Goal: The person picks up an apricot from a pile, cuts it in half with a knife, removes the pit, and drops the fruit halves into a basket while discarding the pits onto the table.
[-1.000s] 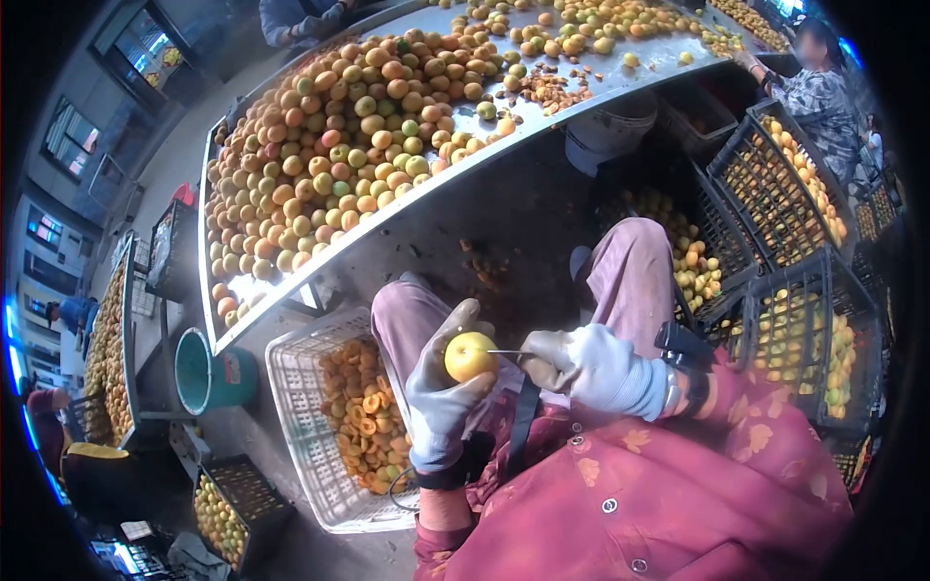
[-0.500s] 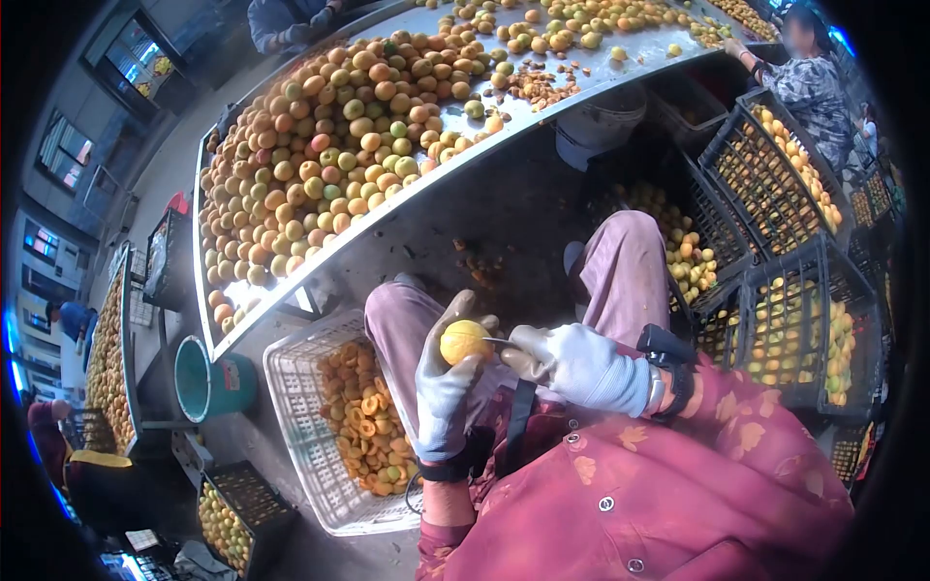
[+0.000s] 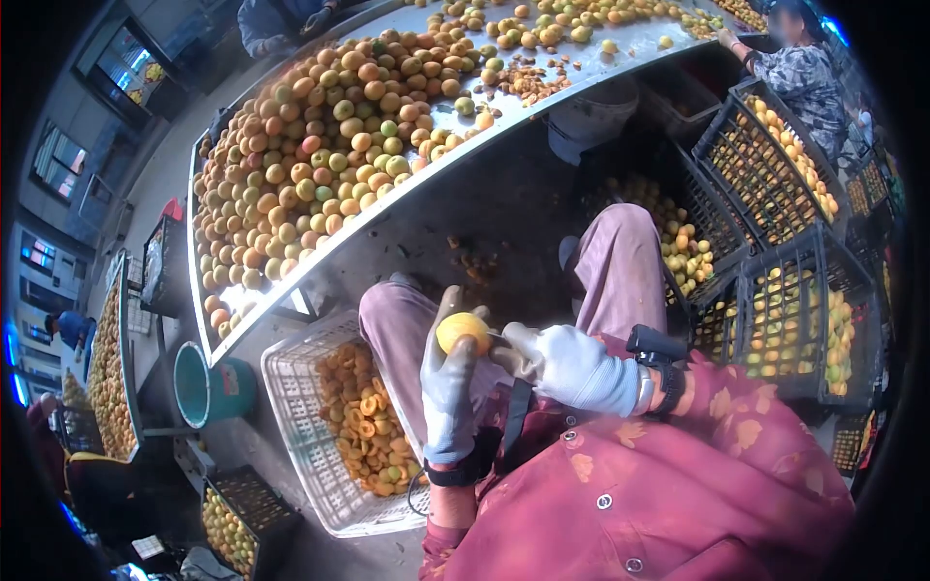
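Note:
In my gloved left hand [image 3: 449, 378] is a yellow apricot [image 3: 463, 333], gripped between thumb and fingers above my lap. My right hand [image 3: 557, 360], gloved too, is closed just to the right of the fruit. A thin small knife sticks out from its fingertips toward the apricot's side; most of it is hidden by the glove. Below and left of my left hand, a white plastic crate [image 3: 308, 482] contains split apricot halves [image 3: 373, 421]. Whole apricots [image 3: 320, 165] lie heaped on the metal table [image 3: 450, 119] in front of me.
Black crates [image 3: 775, 324] of apricots stack up at my right. A teal bucket [image 3: 215, 383] stands left of the white crate, with another black crate [image 3: 247, 513] below it. Across the table a person [image 3: 799, 82] handles fruit; another's sleeves [image 3: 271, 24] show at the top left.
The apricot has turned a little in my left hand, and its fingers now wrap lower around it. My right hand has tilted and shifted slightly left. The whole view has moved slightly.

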The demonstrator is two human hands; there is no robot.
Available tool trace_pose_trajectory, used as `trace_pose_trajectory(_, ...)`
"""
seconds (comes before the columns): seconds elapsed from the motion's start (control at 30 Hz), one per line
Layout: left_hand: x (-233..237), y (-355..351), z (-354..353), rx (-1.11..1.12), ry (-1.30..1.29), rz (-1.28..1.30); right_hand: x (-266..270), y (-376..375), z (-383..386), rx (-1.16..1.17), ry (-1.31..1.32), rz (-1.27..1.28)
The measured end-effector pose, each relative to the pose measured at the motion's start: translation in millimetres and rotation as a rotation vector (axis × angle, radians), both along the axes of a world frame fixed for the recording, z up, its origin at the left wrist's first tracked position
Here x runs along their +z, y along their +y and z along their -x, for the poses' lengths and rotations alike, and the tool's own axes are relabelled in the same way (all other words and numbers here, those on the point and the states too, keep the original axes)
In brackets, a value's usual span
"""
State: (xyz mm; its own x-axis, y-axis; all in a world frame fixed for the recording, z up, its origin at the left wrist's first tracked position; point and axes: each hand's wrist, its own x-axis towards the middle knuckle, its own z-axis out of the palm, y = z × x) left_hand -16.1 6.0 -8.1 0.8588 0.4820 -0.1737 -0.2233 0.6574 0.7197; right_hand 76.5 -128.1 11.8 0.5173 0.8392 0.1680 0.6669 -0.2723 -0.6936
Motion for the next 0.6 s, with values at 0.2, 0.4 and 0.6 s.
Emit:
trace_pose_trajectory(0.2, 7, 0, 1, 0.035, 0.139, -0.358, 29, -1, -2, 0.055, -0.009, 0.125)
trace_pose_trajectory(0.4, -2, -18, -6, 0.045, 0.032, 0.085, 19, 2, 3, -0.007, 0.012, 0.217)
trace_pose_trajectory(0.6, -11, -13, -1, -0.003, 0.188, -0.179, -1, -6, -8, 0.033, 0.031, 0.216)
